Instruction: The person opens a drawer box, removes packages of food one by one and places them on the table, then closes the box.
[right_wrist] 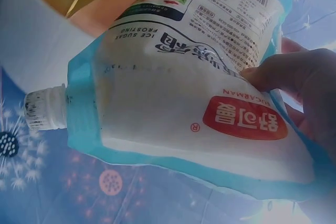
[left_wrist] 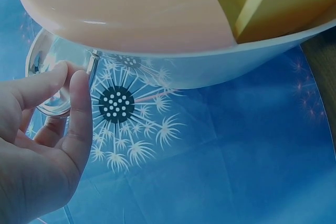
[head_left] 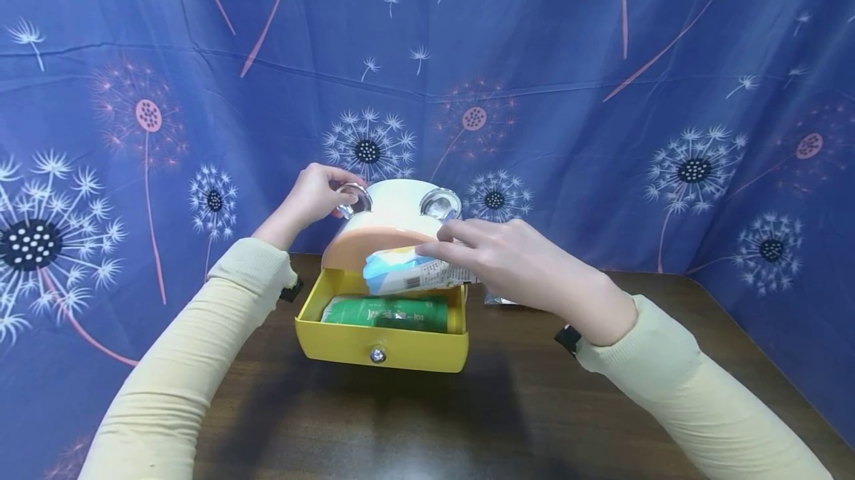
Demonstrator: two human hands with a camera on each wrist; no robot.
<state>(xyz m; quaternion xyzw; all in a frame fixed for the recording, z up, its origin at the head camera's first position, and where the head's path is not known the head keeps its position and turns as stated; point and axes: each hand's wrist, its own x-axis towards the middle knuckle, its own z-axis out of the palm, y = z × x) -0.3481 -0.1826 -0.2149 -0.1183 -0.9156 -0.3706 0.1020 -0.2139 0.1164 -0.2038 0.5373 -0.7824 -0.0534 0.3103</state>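
Observation:
My left hand [head_left: 319, 192] pinches the left silver ring-shaped handle [left_wrist: 44, 61] on a rounded white box [head_left: 401, 202] with a peach front. Below that front, the box's yellow drawer [head_left: 421, 352] is pulled out and has a small round knob. A green packet [head_left: 387, 312] lies inside the drawer. With my right hand [head_left: 514, 261] I grip a pouch of icing sugar [right_wrist: 157, 103], white with light-blue edges and a white screw cap. In the head view the pouch is tilted above the drawer's back right part. My right fingertips are partly hidden behind the pouch.
The right silver handle [head_left: 441, 203] on the box stands just beyond my right fingers. A small shiny packet [head_left: 499, 300] lies on the brown wooden table [head_left: 568, 406], partly hidden by my right hand. Blue dandelion-print cloth [head_left: 568, 116] hangs behind and at both sides.

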